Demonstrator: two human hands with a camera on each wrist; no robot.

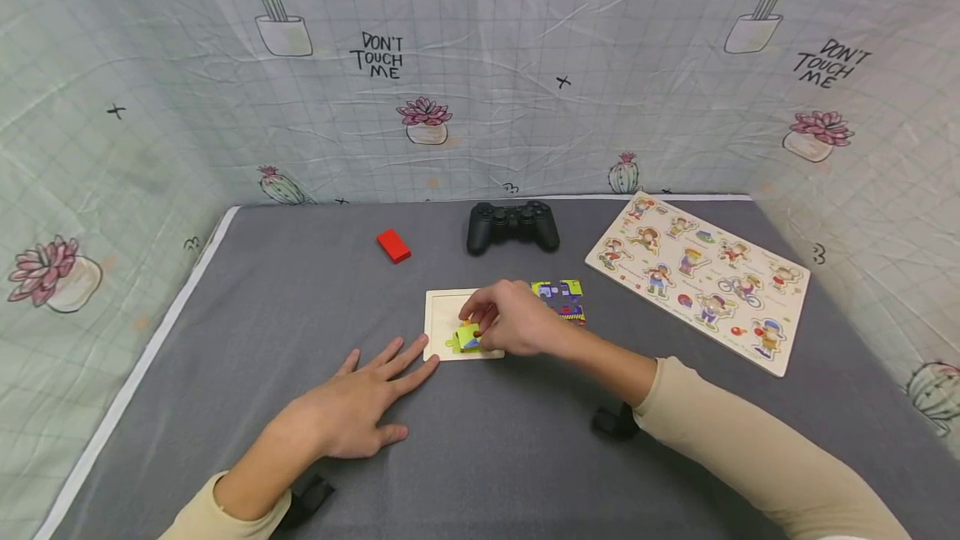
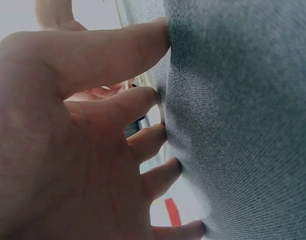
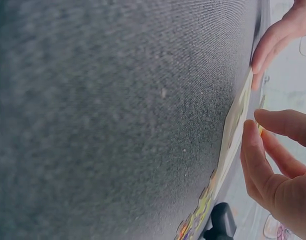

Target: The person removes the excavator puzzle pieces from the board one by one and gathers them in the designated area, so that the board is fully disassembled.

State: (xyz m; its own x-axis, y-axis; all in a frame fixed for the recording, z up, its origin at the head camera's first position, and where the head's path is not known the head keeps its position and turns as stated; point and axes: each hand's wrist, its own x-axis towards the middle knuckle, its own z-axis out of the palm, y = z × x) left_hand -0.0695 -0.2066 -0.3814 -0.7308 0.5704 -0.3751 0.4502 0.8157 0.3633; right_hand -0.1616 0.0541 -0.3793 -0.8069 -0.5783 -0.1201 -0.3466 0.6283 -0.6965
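My right hand [image 1: 517, 319] pinches a yellow-green jigsaw puzzle piece [image 1: 468, 335] over a shallow pale wooden puzzle tray [image 1: 442, 305]. Lime colour [image 1: 452, 343] shows in the tray just left of and below that piece. From the right wrist view, thumb and fingertips come together over the tray [image 3: 229, 140], with the piece mostly hidden behind them. My left hand [image 1: 352, 407] lies with fingers spread on the grey table, its fingertips at the tray's left edge. In the left wrist view its fingertips [image 2: 160, 132] press on the cloth.
Joined purple and yellow puzzle pieces [image 1: 566, 298] lie right of the tray, partly behind my right hand. A black game controller [image 1: 513, 226] sits behind, with a red block [image 1: 393, 246] to its left. A large wooden picture board [image 1: 697, 273] occupies the right.
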